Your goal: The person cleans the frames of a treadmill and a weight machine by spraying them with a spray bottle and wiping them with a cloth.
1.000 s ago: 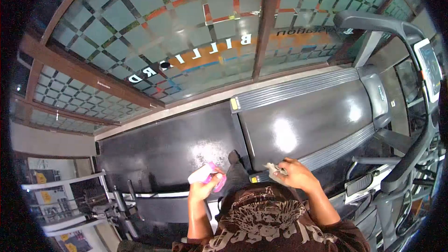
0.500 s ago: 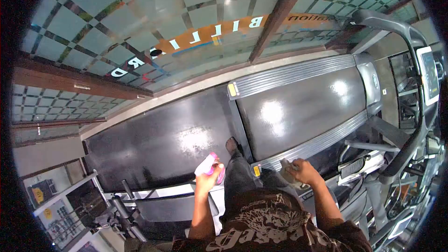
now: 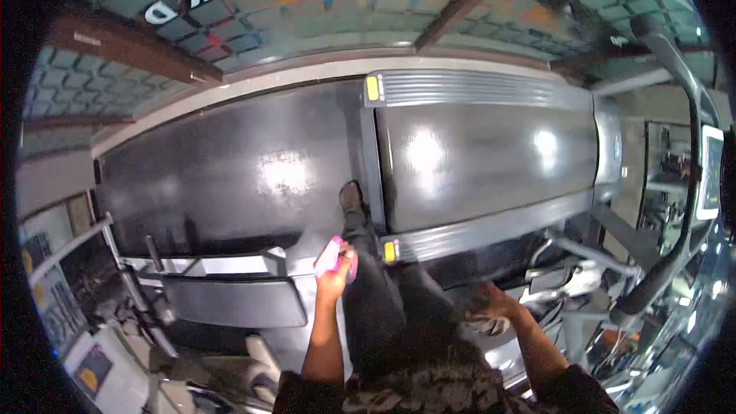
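Observation:
A pink and white spray bottle is in my left hand, whose fingers wrap round it above my left leg. My right hand hangs to the right of my legs, blurred by motion, with a greyish cloth bunched at its fingers. Ahead of me and to the right lies a treadmill, its dark belt between ribbed side rails. My foot rests on the dark mat beside the treadmill's rear end.
The black mat stretches left of the treadmill. A padded bench stands at lower left. Handrails and a console rise at the far right. Patterned glass panels line the wall ahead.
The view has tilted down and shifted, so the treadmill sits higher and the bench shows more. My left hand still holds the bottle; my right hand has dropped lower and become blurred.

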Demonstrator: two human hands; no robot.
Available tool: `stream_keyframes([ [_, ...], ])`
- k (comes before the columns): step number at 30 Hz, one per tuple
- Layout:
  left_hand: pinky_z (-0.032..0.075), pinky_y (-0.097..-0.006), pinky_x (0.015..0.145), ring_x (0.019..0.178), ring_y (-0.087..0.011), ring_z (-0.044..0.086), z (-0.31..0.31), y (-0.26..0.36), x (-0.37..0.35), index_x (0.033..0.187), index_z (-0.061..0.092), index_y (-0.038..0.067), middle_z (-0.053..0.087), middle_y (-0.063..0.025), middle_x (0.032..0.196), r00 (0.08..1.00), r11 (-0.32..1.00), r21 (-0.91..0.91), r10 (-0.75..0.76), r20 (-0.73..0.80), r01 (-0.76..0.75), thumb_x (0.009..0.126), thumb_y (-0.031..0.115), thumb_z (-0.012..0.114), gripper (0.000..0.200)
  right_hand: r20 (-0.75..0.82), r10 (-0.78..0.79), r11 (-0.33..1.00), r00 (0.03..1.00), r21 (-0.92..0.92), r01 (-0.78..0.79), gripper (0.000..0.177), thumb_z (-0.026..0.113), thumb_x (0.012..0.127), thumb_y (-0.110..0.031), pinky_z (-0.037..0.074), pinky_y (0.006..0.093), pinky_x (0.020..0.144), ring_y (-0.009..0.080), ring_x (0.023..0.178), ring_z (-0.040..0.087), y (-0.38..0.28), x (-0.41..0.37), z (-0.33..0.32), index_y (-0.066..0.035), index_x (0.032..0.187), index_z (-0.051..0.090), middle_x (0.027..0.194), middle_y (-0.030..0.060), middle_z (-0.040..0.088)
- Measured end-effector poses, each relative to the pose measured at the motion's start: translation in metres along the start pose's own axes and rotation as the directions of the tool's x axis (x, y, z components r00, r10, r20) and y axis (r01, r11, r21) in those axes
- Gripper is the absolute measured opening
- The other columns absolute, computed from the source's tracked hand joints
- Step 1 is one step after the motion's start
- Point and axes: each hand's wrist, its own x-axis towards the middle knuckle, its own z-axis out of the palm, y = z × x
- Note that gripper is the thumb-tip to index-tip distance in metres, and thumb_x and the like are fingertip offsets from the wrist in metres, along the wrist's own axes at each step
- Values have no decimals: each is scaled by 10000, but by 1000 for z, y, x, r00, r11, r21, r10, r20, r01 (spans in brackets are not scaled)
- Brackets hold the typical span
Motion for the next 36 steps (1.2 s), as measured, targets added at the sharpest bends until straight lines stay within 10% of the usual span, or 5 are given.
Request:
stream_keyframes([
  [7, 511, -315, 780, 850, -151, 626, 52, -96, -2, 1094, 648, -8, 677, -56, 925, 920, 953, -231, -259, -296, 194, 907, 144, 721, 252, 124, 180, 964, 976, -222, -150, 832, 756, 815, -329, 400, 448, 1123, 417, 1323, 477, -37, 144, -40, -10, 1471, 356, 1439, 261, 479],
  [14, 485, -316, 716, 785, -157, 586, 84, -301, 41, 1039, 606, 1, 601, -53, 905, 841, 969, -69, -240, -485, 237, 909, 128, 697, 204, -129, -342, 795, 931, -568, 213, 665, 701, 857, -367, 506, 465, 994, 410, 1120, 616, -123, 377, -52, -102, 1419, 465, 1224, 215, 631],
  [24, 478, -352, 890, 990, -282, 609, 80, -320, 104, 1065, 622, -21, 608, -155, 1069, 930, 995, 37, -78, -358, 98, 849, 30, 735, 249, -79, -934, 181, 348, -945, 271, 310, 671, 837, -130, 533, 473, 895, 380, 1080, 604, -308, 628, -100, -79, 1143, 665, 1185, 194, 613],
  [30, 478, -362, 898, 1006, -292, 613, 79, -320, 110, 1072, 628, -24, 613, -163, 1084, 904, 975, 33, -190, -383, 219, 840, 32, 754, 271, -208, -748, 79, 630, -971, -227, 414, 433, 964, -217, 362, 525, 1104, 384, 1379, 374, -243, 686, -12, -39, 1308, 578, 1339, 166, 561],
  [36, 481, -358, 888, 983, -280, 615, 73, -321, 112, 1067, 626, -30, 613, -162, 1084, 871, 963, -64, -264, -415, 262, 851, 33, 745, 255, -74, -774, 19, 628, -995, -93, 403, 512, 934, -220, 368, 527, 1063, 363, 1315, 441, -178, 642, 81, 7, 1250, 617, 1293, 163, 585],
])
